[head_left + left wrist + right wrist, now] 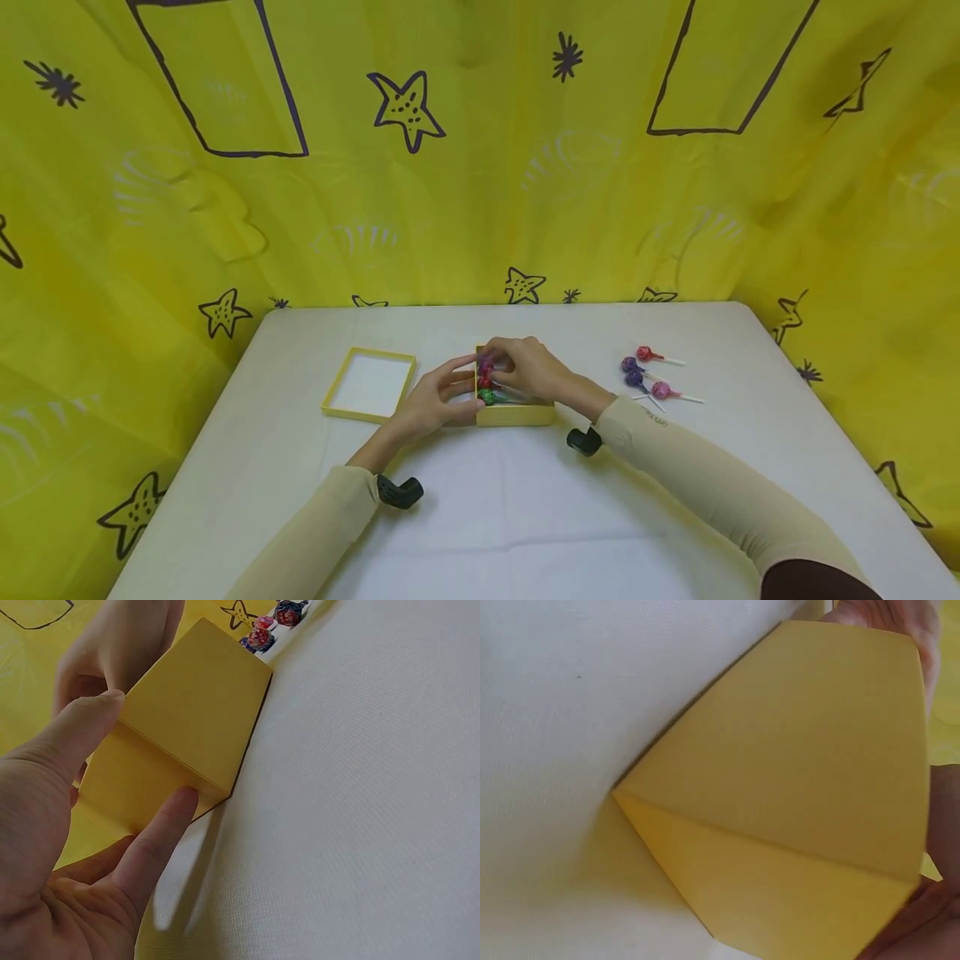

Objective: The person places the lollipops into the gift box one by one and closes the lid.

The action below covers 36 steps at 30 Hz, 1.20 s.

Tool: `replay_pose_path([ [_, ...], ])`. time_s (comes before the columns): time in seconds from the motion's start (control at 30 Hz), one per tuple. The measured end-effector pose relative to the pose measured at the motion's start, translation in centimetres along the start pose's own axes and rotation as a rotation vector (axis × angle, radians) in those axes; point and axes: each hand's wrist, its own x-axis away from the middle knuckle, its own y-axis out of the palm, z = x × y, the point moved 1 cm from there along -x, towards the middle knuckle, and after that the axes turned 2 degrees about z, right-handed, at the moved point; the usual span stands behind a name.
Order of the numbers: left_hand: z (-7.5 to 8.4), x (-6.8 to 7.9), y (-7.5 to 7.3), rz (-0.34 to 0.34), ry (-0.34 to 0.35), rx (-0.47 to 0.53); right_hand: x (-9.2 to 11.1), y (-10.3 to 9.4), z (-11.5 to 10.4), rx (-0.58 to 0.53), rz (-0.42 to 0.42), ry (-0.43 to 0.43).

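Observation:
A yellow box point(514, 415) with its top uncovered stands mid-table. Inside it lie lollipops, among them a green one point(487, 397) and red or pink ones point(484, 381), their sticks partly hidden. My left hand point(435, 404) steadies the box's left end; in the left wrist view its thumb rests at the upper edge and a straight finger presses the side. Reaching in over the far side, my right hand point(532, 367) has bent fingers and thumb around a red lollipop head. The right wrist view shows mostly the box's outer walls point(795, 735), which hide those fingertips.
A yellow-rimmed lid point(367, 416) with a white inside lies left of the box. To the right is a loose group of lollipops: a red one point(644, 353), a pink one point(661, 389) and dark purple ones point(634, 378). Behind the white table point(525, 500) hangs a yellow curtain point(480, 208).

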Motion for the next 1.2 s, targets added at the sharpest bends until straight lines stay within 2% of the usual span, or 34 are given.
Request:
replay_pose_path([
  [0.5, -0.1, 0.1, 0.0, 0.01, -0.017, -0.003, 1.4, -3.1, 0.2, -0.031, -0.126, -0.142],
  [0.83, 0.0, 0.0, 0.1, 0.02, -0.033, -0.009, 2.7, -5.9, 0.4, 0.012, -0.073, -0.135],
  [1.03, -0.1, 0.0, 0.0, 0.024, -0.033, -0.016, 3.5, -6.5, 1.5, 0.047, -0.062, -0.108],
  [1.2, -0.1, 0.0, 0.0, 0.008, -0.009, 0.024, 4.0, -6.7, 2.0, 0.07, -0.045, -0.118],
])
